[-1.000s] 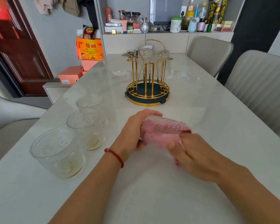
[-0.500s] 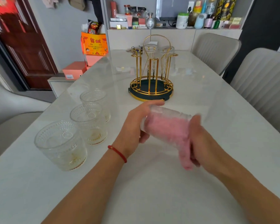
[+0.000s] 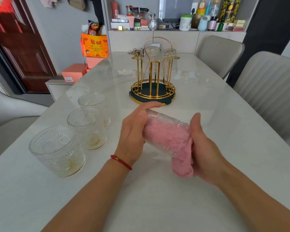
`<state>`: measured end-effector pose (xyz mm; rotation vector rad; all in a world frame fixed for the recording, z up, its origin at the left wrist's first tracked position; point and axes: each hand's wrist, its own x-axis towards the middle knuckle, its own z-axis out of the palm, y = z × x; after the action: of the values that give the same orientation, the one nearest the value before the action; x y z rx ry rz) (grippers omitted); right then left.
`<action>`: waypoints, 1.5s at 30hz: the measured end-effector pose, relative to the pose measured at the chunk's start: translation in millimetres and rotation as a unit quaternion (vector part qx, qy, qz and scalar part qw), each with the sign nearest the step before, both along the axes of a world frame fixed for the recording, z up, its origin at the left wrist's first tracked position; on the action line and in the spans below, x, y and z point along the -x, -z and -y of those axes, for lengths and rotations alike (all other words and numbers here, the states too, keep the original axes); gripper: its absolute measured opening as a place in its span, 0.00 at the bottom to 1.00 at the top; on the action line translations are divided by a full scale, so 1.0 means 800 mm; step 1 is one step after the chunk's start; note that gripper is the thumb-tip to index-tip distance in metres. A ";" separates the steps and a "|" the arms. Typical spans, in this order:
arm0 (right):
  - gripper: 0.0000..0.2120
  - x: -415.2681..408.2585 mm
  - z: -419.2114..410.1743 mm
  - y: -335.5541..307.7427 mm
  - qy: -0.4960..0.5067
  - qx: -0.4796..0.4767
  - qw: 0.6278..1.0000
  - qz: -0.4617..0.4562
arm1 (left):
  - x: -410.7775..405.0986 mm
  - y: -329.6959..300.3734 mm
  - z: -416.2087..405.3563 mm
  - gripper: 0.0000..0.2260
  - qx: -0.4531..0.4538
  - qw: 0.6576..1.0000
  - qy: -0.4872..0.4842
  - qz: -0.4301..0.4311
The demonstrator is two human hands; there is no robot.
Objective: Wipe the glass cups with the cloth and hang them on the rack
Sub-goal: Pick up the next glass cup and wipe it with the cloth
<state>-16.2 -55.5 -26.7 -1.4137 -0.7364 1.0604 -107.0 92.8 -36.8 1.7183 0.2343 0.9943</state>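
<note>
I see my left hand (image 3: 134, 134) cupped round the base end of a glass cup (image 3: 166, 129), which it holds on its side above the near middle of the table (image 3: 157, 201), fingers curled over the far side of the glass. A pink cloth (image 3: 172, 144) is stuffed inside the cup and spills out of its mouth on the right, hanging down toward the table. My right hand (image 3: 206, 151) grips that cloth at the mouth, thumb up along the rim. A red string bracelet (image 3: 121, 162) sits on my left wrist. To the left, three more cups (image 3: 86, 125) stand upright in a row from near to far, each close beside the next. Farther back, in the middle of the table, stands the gold wire rack (image 3: 152, 81) on its dark round base, with two cups hanging upside down on its far pegs. Two grey chairs (image 3: 271, 91) stand along the right edge.
</note>
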 end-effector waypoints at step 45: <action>0.35 -0.034 0.010 -0.012 0.181 -0.212 0.958 -0.061 | 0.002 -0.015 -0.009 0.17 0.434 0.889 0.124 -0.071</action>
<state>11.4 -63.8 -17.4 -1.0499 -0.5467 0.6472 -108.5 100.1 -25.1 0.9517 0.4619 0.4456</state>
